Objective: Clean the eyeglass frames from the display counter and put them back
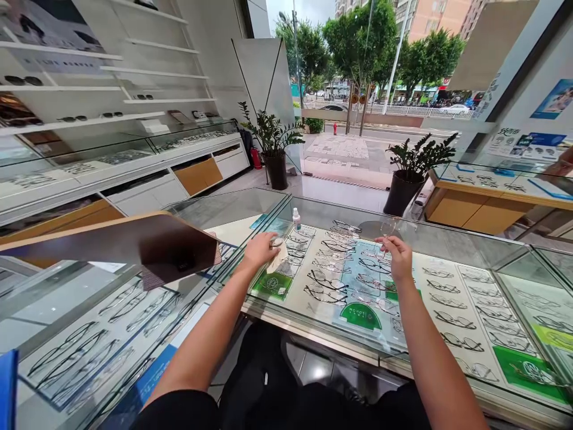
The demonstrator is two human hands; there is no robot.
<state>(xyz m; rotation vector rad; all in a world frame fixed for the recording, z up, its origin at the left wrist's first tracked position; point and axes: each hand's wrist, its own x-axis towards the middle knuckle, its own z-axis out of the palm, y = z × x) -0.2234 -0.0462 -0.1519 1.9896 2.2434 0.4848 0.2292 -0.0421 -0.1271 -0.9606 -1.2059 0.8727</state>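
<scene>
Over the left part of the glass display case [313,322], my left hand [259,251] has its fingers closed on a pale cloth [278,258]. To the right, my right hand [396,254] pinches a thin-framed pair of glasses [388,228], raised above the glass top. A small white spray bottle [296,219] stands upright on the case, just beyond my left hand. Under the glass lie rows of eyeglasses [326,286] and a green card [360,316].
At the left, a dark brown panel [179,248] juts over another glass case. Potted plants [275,170] [403,191] stand beyond the counter. Shelves with sunglasses line the left wall. Part of a person's arm [561,166] shows at the right edge.
</scene>
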